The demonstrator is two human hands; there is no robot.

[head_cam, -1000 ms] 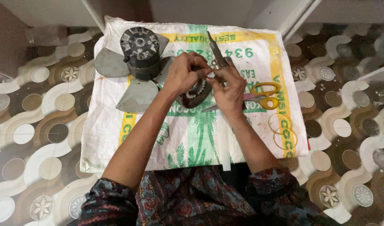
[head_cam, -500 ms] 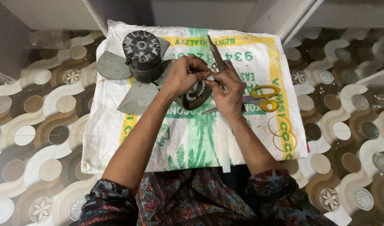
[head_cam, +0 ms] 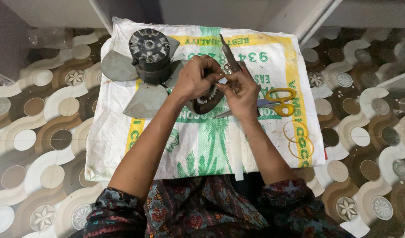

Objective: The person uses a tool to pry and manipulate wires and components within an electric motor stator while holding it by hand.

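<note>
Two hands are pressed together over a white woven sack (head_cam: 123, 145). A fan motor with grey blades (head_cam: 149, 55) is seen left of the fingers. A dark round coil part (head_cam: 207, 99) is gripped by the curled left hand (head_cam: 196, 79), a thin strip pinched by the right hand (head_cam: 242, 92). Yellow scissors (head_cam: 279, 101) lie untouched further right; the work looks unfinished.

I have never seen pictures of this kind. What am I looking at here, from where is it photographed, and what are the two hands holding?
No machine is here: a camera on a person's head looks straight down at that person's own two bare hands. The person sits at a white woven sack spread over a patterned floor. The left hand and right hand meet over a dark round part with a ring of light windings, and their fingers pinch something small that I cannot make out. On the sack lie a grey fan with a black motor, yellow-handled scissors and a slim metal tool.
</note>
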